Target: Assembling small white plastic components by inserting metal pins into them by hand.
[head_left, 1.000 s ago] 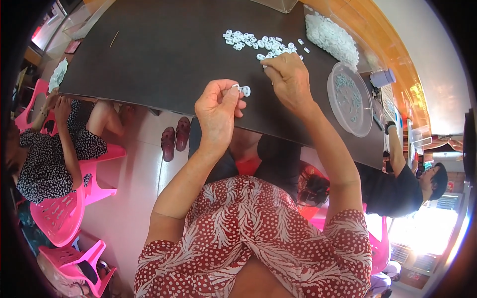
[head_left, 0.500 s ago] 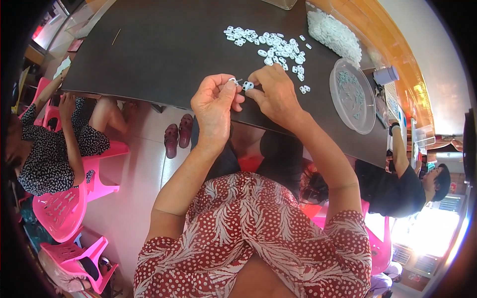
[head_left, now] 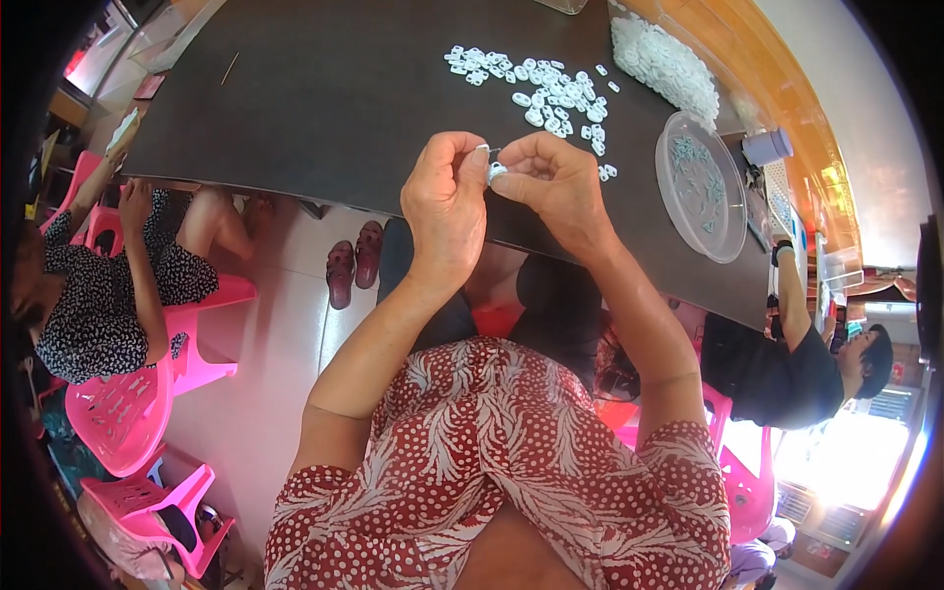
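Observation:
Both of my hands meet over the near edge of the dark table (head_left: 324,88). My left hand (head_left: 447,211) and my right hand (head_left: 556,187) pinch one small white plastic piece (head_left: 497,171) between their fingertips. Just beyond my hands lies a scatter of several small white plastic pieces (head_left: 536,84) on the table. What exactly the fingers do with the piece is hidden.
A round clear tray (head_left: 700,187) with small greenish parts sits to the right. A heap of white pieces (head_left: 664,59) lies at the far right. A person in a dark shirt (head_left: 787,369) sits at right; another person (head_left: 108,285) sits on pink chairs (head_left: 128,413) at left. Sandals (head_left: 354,261) lie under the table.
My right hand came back from the scattered pieces toward me and joined my left hand. Both now hold the small white piece together, closer to the table edge.

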{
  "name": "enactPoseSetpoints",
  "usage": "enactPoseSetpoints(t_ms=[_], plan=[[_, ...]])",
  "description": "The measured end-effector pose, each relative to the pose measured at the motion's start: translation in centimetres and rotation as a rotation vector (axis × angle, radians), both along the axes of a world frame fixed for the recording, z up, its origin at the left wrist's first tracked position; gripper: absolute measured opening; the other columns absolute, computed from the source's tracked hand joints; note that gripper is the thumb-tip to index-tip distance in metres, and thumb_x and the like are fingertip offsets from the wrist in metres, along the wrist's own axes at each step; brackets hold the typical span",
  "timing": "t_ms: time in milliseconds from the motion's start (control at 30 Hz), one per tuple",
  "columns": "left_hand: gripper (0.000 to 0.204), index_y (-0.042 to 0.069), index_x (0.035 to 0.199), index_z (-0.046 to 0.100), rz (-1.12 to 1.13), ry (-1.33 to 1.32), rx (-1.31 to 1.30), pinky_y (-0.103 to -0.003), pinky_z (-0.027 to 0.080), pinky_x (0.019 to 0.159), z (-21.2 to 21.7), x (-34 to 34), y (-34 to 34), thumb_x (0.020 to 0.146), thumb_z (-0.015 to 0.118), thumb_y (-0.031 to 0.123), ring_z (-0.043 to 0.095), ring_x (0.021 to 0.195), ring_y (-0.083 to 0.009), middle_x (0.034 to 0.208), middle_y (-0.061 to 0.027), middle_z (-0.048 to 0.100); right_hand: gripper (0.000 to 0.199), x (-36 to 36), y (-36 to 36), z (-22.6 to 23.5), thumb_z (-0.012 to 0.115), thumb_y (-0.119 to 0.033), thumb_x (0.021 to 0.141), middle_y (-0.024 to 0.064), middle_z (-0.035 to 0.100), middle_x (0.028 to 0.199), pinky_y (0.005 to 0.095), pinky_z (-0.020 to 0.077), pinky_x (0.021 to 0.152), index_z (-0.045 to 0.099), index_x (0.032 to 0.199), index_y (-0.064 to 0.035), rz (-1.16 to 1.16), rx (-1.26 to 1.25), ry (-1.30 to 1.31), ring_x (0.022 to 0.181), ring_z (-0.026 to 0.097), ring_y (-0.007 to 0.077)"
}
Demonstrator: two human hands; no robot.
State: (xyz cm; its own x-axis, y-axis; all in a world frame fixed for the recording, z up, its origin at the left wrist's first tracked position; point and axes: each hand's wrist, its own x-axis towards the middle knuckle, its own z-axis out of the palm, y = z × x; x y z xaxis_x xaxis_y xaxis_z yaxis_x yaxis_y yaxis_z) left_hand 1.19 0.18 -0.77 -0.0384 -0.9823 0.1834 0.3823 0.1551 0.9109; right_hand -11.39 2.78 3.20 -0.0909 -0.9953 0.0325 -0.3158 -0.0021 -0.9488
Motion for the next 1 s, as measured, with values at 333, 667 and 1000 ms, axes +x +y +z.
enactPoseSetpoints(t_ms=[333, 667, 1000], plan=[[0.005, 0.002, 0.085, 0.054, 0.137, -0.402, -0.154, -0.031, 0.044, 0.059, 0.1, -0.6, -0.9, 0.083, 0.058, 0.001, 0.057, 0.064, -0.0213, 0.075, -0.01, 0.058, 0.026, -0.7, -0.1, -0.4, 0.067, 0.002, 0.074, 0.0049, 0.063, 0.083, 0.021, 0.0464, 0.069, 0.06, 0.098, 0.0027, 0.021, 0.086, -0.215, 0.075, 0.059, 0.0091], [0.006, 0.002, 0.085, 0.057, 0.121, -0.473, -0.174, -0.032, 0.045, 0.061, -0.1, -0.3, -2.5, 0.08, 0.061, 0.003, 0.058, 0.065, -0.0209, 0.076, -0.0088, 0.058, 0.015, -1.7, -0.6, -1.0, 0.067, -0.001, 0.075, 0.0029, 0.064, 0.076, 0.0195, 0.0447, 0.061, 0.064, 0.089, 0.0022, -0.058, 0.051, -0.101, 0.065, 0.057, 0.0067], [0.007, 0.0, 0.092, 0.059, -0.136, 0.053, 0.046, -0.018, 0.041, 0.052, 0.9, 0.5, -1.0, 0.087, 0.058, 0.005, 0.056, 0.064, -0.0077, 0.08, -0.0044, 0.062, 0.017, -0.8, -0.4, -0.7, 0.067, -0.006, 0.078, -0.0001, 0.064, 0.076, 0.0173, 0.0384, 0.056, 0.064, 0.094, 0.0002, -0.031, 0.026, -0.197, 0.066, 0.054, 0.0033]])
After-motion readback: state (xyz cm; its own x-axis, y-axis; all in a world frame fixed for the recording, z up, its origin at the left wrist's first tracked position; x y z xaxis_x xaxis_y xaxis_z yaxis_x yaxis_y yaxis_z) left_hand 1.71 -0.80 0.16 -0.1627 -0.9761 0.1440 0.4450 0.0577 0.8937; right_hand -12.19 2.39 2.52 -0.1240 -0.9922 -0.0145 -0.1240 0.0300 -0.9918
